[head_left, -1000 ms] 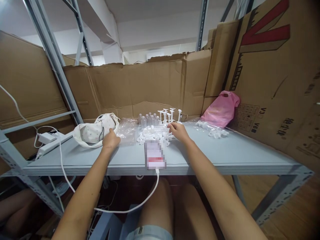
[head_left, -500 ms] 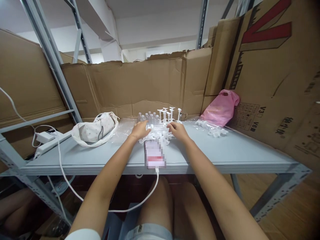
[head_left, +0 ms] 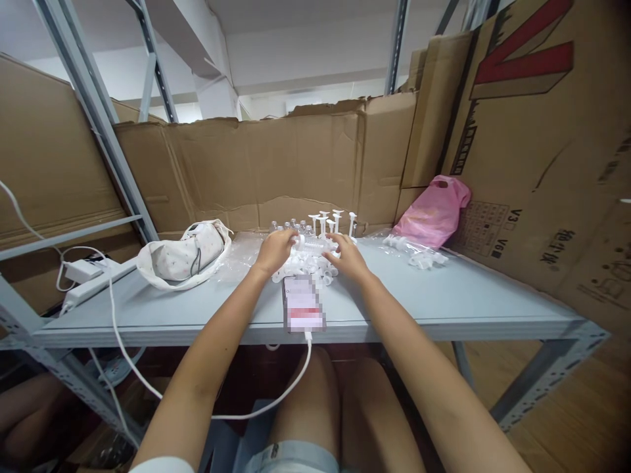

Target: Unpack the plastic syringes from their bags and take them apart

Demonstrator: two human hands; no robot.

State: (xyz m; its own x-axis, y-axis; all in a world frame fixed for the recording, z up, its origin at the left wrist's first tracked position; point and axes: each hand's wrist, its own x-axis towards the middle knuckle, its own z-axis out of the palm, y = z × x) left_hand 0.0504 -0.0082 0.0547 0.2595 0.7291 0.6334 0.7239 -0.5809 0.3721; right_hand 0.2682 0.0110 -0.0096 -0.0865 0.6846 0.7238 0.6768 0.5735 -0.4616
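A small clear ribbed plastic bottle [head_left: 313, 246] lies sideways between my hands, above a heap of small white plastic parts [head_left: 302, 265]. My right hand [head_left: 348, 255] has its thumb and fingers curled about the right end of this bottle. At its other end, my left hand [head_left: 277, 251] is closed with the fingertips on a small white cap [head_left: 299, 242], which meets the bottle's neck. Behind my hands stand several clear bottles [head_left: 308, 230] and several upright white pump-like pieces with flat tops [head_left: 337, 221]. Part of the bottles is hidden by my left hand.
A phone [head_left: 303, 303] with a white cable lies near the table's front edge. To the left are a cloth bag [head_left: 190, 253] and a power strip [head_left: 101, 281]. A pink plastic bag [head_left: 434, 211] and bagged white parts [head_left: 424, 256] lie right. Cardboard [head_left: 266, 164] walls the back.
My left hand's fingers have closed in on the white cap at the bottle's neck. The bottle has come up slightly, and my right hand's grip on its end has shifted.
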